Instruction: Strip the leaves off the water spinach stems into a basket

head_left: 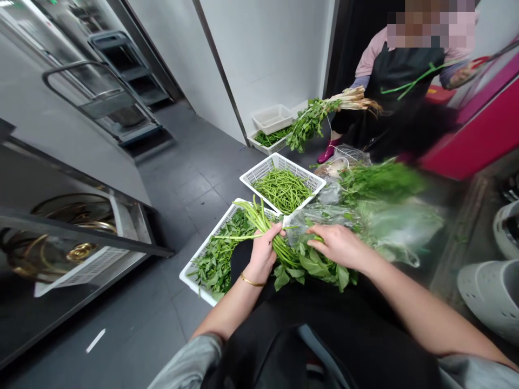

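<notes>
My left hand (264,249), with a gold bangle on its wrist, is closed round the stems of a bunch of leafy greens (290,260) held over my lap. My right hand (338,244) is closed on the leafy end of the same bunch. The pale stem ends (249,210) stick out up and to the left over a white basket (193,268) that holds picked leaves. A second white basket (279,165) beyond it holds cut green stems.
Clear plastic bags with more greens (385,216) lie on the floor to my right. Another person (405,81) in a black apron holds a rooted bunch of greens (324,113). More white baskets (272,127) stand by the wall. A steel counter (73,237) is at left.
</notes>
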A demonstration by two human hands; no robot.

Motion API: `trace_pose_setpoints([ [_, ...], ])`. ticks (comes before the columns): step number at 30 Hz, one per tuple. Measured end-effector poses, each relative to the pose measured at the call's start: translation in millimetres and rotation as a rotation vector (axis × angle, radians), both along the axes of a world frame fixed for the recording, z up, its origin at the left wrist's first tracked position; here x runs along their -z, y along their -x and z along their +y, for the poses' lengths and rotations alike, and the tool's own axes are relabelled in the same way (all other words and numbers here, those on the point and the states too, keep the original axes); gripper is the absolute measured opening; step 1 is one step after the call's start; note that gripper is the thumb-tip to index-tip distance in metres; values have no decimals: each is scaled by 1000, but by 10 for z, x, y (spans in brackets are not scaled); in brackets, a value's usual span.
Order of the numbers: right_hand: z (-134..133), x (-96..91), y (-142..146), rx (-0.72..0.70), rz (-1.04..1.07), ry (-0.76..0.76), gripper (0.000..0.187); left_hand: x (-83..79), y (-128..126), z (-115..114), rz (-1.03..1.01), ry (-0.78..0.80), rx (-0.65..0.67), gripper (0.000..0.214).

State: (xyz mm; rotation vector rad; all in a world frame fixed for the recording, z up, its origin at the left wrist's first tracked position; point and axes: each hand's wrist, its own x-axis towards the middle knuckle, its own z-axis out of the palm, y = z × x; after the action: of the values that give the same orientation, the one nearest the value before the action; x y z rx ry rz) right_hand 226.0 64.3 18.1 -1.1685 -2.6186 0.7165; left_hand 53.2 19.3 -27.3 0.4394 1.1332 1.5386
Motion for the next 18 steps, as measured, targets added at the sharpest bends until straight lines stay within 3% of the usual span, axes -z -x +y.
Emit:
trace_pose_setpoints([
  [3,16,131,187,71,30,166,24,23,-31,-23,13,-40,3,22],
  [5,24,160,244,20,119,268,25,47,-10,-15,8,-62,36,22],
  [8,68,138,75,-177,260,353,29,91,206,44,-49,-46,34,22],
  [10,170,185,-173,-205,219,369,30,113,465,71,-107,-3,-21,21],
  [14,526,501,-538,11,-53,120,37,137,921,-94,-222,-57,-52,19],
  [16,686,577,-504,98,-139,7,39,165,991,-287,-284,-158,-32,23],
  [18,789,491,-304,155,-117,-76,41,207,971,-498,-325,-212,-18,27],
])
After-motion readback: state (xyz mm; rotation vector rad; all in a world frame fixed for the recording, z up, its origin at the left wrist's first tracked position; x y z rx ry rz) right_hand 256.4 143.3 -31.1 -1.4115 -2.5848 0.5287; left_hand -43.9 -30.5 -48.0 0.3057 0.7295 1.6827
